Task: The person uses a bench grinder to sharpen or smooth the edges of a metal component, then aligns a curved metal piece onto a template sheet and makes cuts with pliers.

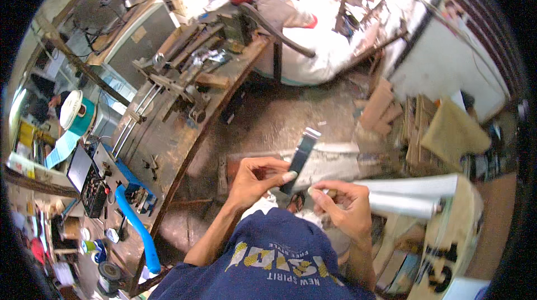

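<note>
Between the thumb and fingers of my left hand [260, 181] is a dark, flat strip with a shiny silver end [302, 160]. It is held tilted, its silver end up and away from me; its exact kind does not show. My right hand [344, 205] is beside the strip's lower end, apart from it. Its thumb and forefinger are pinched together, and something small and pale may be at their tips, too small to name. Both hands are held in front of my dark blue shirt [274, 255], above the floor.
To the left runs a worn workbench [173, 149] with a metal clamping frame [184, 84] and a blue curved lever [137, 230]. White sacks [313, 56] stand beyond it. On the right are cardboard pieces [380, 107], a brown cloth [456, 132] and a long white roll [411, 193].
</note>
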### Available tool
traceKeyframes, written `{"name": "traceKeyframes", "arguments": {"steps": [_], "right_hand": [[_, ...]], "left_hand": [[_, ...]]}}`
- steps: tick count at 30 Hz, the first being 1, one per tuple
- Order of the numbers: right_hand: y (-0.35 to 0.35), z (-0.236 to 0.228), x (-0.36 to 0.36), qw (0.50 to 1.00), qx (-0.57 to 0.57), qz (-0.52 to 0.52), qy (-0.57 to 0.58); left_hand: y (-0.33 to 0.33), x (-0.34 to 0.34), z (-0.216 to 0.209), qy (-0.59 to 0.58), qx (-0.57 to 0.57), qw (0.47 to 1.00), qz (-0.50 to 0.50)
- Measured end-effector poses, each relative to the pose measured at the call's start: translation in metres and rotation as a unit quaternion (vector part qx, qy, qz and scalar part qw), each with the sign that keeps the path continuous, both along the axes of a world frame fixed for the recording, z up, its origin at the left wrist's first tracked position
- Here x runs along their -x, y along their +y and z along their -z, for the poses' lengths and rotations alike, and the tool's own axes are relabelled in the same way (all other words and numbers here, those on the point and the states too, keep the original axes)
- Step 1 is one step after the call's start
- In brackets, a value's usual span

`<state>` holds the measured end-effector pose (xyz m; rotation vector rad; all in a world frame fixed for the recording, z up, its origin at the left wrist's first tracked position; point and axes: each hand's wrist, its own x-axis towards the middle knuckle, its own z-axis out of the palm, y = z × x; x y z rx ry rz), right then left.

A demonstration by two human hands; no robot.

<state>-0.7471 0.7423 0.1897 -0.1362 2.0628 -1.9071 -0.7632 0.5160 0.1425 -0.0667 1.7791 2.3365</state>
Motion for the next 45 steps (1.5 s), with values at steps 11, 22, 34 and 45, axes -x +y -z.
{"name": "traceKeyframes", "arguments": {"steps": [11,22,34,45], "right_hand": [[-0.003,0.057,0.242,0.981,-0.135,-0.110,-0.091],[-0.128,0.160,0.603,0.879,-0.341,0.061,0.328],[-0.254,-0.061,0.669,0.687,-0.701,-0.093,-0.166],[-0.346,-0.130,0.711,0.493,-0.831,-0.258,0.015]], "left_hand": [[-0.184,0.335,0.113,0.136,0.254,0.873,-0.393],[-0.333,0.610,0.229,0.058,0.338,0.877,-0.337],[-0.442,0.707,0.155,-0.092,0.322,0.941,-0.049],[-0.460,0.707,0.160,-0.013,0.448,0.871,-0.201]]}}
